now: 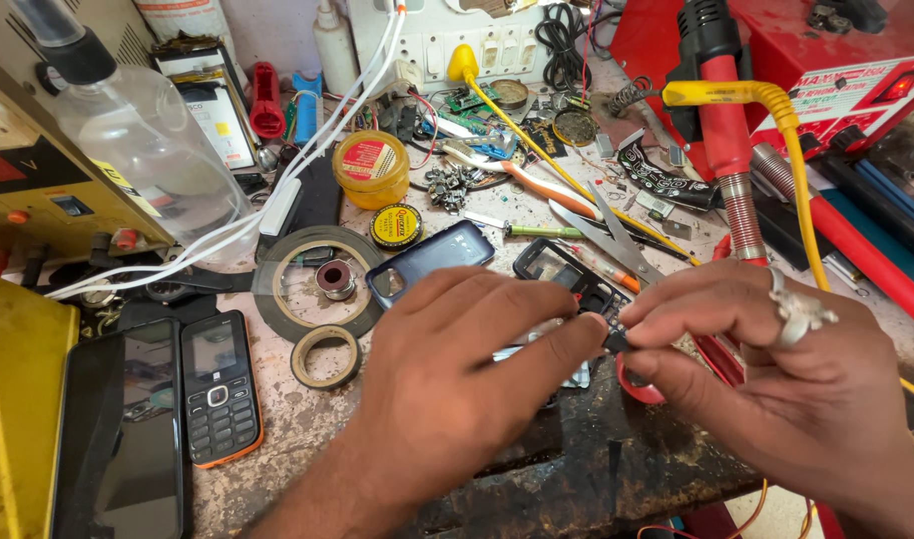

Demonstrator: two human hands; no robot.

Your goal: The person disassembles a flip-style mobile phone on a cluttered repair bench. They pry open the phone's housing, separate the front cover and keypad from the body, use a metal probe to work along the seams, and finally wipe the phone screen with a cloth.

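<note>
Both hands, fingertip grip pinched on small black part.

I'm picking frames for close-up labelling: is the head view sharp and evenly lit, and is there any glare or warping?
Head view: the hands, left and right, and the keypad phone look sharp; daylight is even with soft shadows; glare shows on the clear bottle; edges bow slightly from the wide lens.

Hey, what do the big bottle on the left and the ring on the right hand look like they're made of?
Bottle: likely clear plastic, see-through with soft glare, black cap. Ring on the right hand: silvery metal, bright shiny highlights; the exact metal is unclear.
</note>
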